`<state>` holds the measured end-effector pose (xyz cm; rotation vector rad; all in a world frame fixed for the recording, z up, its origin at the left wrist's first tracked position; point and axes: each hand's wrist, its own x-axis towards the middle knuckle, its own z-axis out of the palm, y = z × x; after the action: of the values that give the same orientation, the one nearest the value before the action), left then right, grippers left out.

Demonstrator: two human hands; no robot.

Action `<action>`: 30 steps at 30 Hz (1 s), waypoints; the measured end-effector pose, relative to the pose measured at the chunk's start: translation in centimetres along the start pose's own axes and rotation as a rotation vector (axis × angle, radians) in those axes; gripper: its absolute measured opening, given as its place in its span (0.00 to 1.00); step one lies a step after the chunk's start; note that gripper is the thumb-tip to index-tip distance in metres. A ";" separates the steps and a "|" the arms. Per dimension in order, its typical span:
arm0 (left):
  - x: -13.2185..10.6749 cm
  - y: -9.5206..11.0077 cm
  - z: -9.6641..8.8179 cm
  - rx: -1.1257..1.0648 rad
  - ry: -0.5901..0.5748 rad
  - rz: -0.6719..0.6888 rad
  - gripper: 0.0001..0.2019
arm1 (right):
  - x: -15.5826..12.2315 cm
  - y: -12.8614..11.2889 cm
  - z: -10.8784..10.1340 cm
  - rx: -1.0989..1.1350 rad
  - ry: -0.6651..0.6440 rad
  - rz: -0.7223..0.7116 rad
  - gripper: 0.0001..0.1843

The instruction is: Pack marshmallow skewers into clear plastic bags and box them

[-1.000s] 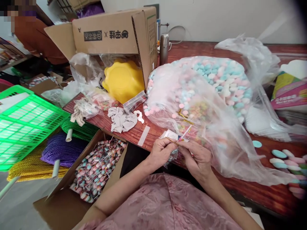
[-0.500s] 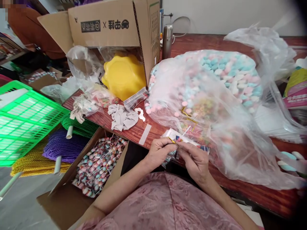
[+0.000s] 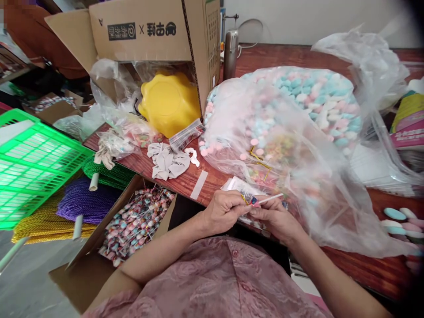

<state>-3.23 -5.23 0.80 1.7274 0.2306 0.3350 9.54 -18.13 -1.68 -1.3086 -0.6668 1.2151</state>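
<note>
A wrapped lollipop with a white stick (image 3: 270,198) is between my hands above the table's front edge, its stick slanting to the right. My left hand (image 3: 227,211) pinches it from the left, and a thin gold twist tie (image 3: 244,199) shows at those fingertips. From the right, my right hand (image 3: 278,221) closes thumb and fingers on the lollipop near the stick. The fingers partly cover the wrapped candy. Behind the hands lie printed plastic wrappers (image 3: 233,184). More gold twist ties (image 3: 261,164) rest on the clear plastic of a big bag.
A large bag of pastel candies (image 3: 318,101) fills the table's middle. At left, an open carton holds many lollipops (image 3: 135,221), beside bundles of purple twist ties (image 3: 86,201) and a green basket (image 3: 39,159). A yellow scalloped tub (image 3: 168,104) sits in a cardboard box (image 3: 142,33).
The lollipop has turned, so its white stick now points right across my right fingers instead of up. Both hands have shifted slightly; the right one has rolled open toward the stick.
</note>
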 end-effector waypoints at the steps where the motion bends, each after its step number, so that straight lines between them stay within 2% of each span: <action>1: 0.1 0.1 -0.1 -0.042 -0.058 -0.051 0.16 | 0.0 -0.3 -0.4 -0.040 -0.072 0.008 0.19; 3: 0.2 0.2 -0.6 -0.192 -0.183 -0.236 0.14 | -0.3 -1.3 -0.8 -0.276 -0.183 -0.109 0.18; 4: 0.2 0.2 -0.8 -0.289 -0.240 -0.358 0.14 | -0.6 -1.9 -0.7 -0.447 -0.221 -0.246 0.16; 7: 0.1 0.1 -1.5 -0.529 -0.418 -0.673 0.13 | -2.1 -3.7 0.1 -0.933 -0.267 -0.826 0.15; 9: 0.0 0.2 -1.8 -0.594 -0.563 -0.784 0.12 | -3.2 -4.6 0.7 -1.112 -0.308 -1.115 0.16; 11: -0.1 0.3 -1.8 -0.601 -0.701 -0.833 0.11 | -4.0 -5.1 1.1 -1.188 -0.353 -1.250 0.18; 16: 0.8 0.2 -1.6 -0.573 -0.978 -0.772 0.11 | -4.7 -5.0 1.5 -1.163 -0.429 -1.295 0.19; 19: 1.4 0.1 -1.4 -0.551 -1.073 -0.708 0.14 | -4.8 -5.0 1.9 -1.151 -0.417 -1.257 0.17; 25: 1.5 1.2 -1.5 -0.438 -1.092 -0.593 0.13 | -5.1 -4.6 2.5 -1.182 -0.423 -1.183 0.15; 30: 1.1 3.0 -1.7 -0.435 -1.097 -0.556 0.17 | -5.1 -4.6 2.5 -1.184 -0.418 -1.184 0.15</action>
<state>-2.86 -3.82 4.12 1.1403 -0.1683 -0.9023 7.02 -21.22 4.47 -1.1172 -2.2649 -0.0248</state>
